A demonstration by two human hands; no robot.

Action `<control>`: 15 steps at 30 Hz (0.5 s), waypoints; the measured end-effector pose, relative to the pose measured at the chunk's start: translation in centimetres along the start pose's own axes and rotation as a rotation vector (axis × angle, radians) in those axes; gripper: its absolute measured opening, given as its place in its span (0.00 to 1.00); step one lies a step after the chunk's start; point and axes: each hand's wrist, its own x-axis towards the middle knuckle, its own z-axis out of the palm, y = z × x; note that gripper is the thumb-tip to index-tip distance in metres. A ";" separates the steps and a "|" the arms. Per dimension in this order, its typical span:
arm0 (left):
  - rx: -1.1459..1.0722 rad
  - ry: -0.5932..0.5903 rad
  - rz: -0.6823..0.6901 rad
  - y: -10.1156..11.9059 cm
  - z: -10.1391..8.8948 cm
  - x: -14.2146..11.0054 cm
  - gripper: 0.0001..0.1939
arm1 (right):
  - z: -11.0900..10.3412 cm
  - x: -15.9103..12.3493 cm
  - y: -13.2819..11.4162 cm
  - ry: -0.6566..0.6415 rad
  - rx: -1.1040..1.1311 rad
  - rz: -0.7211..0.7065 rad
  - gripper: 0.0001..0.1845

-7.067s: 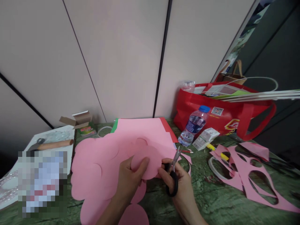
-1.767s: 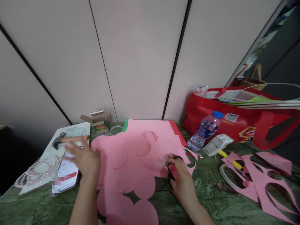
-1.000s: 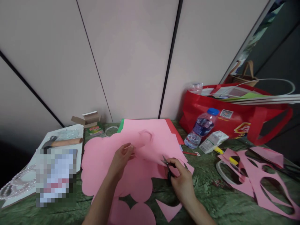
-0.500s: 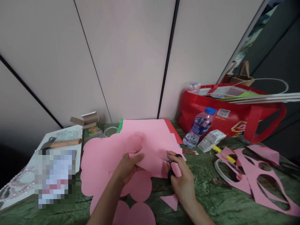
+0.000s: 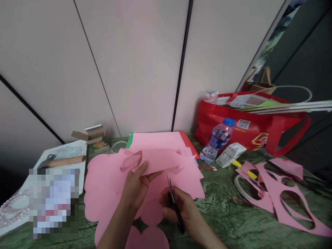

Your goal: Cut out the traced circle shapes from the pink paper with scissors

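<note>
My left hand point(image 5: 136, 186) pinches the lower edge of a pink paper sheet point(image 5: 163, 159), which is lifted and tilted, with a round cut-out opening at its left. Black-handled scissors point(image 5: 174, 204) are in my right hand point(image 5: 181, 211), just right of and below that sheet, their blades pointing up and nearly together. The blades look apart from the paper. Beneath my hands lie pink scalloped paper shapes point(image 5: 101, 186). More pink sheets point(image 5: 158, 138) are stacked behind, with green and red sheets showing at the sides.
At right are pink paper offcuts point(image 5: 275, 193) with holes, a tape roll point(image 5: 240, 190), a yellow cutter point(image 5: 236, 164), a small white carton point(image 5: 230, 154), a water bottle point(image 5: 216, 140) and a red bag point(image 5: 249, 128). A hammer point(image 5: 67, 161) lies left, near an opened box point(image 5: 100, 141).
My left hand has raised and tilted the pink sheet. The scissors have come away from it, down and left, and turned upward. The small pink triangle near my right hand is no longer seen.
</note>
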 end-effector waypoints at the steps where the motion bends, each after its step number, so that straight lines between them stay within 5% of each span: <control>1: 0.013 -0.005 -0.013 -0.1 0.1 -0.1 0.18 | -0.1 0.0 0.0 0.002 0.018 0.015 0.17; 6: 0.128 -0.005 -0.109 -0.3 0.3 -0.4 0.24 | -0.7 0.2 -0.2 0.027 0.095 0.021 0.19; 12: 0.440 -0.170 -0.178 1.0 -0.7 -0.5 0.21 | -1.1 0.6 -0.2 0.140 0.037 0.004 0.15; 15: 0.378 -0.297 -0.236 2.0 -2.2 0.0 0.22 | -1.0 0.5 -0.2 0.117 0.039 0.015 0.16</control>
